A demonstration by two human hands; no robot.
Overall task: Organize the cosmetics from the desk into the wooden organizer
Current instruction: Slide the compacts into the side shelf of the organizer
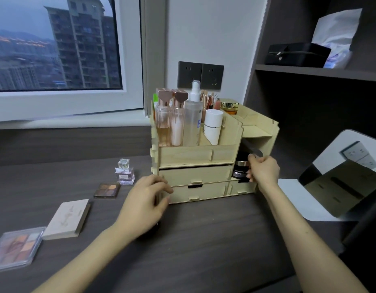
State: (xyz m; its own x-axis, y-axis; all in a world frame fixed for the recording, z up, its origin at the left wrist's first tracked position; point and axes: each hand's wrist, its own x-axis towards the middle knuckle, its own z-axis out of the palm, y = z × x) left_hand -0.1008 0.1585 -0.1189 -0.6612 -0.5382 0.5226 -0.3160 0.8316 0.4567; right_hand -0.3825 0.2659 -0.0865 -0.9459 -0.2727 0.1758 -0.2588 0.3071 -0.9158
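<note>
Just now the right hand [262,172] is gripping a black gold-banded jar [240,171], seating it in the wooden organizer's [195,155] open right cubby at mid-frame, while the left hand [145,199] is curling against its lower-left corner, grasp unclear. Next, likely, letting go and reaching for the perfume bottle [126,173].

Looked like a high-rise home: faced apartment towers [83,43] through the window [24,60], held a dark counter [204,240], a mirror [347,176], wall sockets [200,75], a shelf [318,71].
</note>
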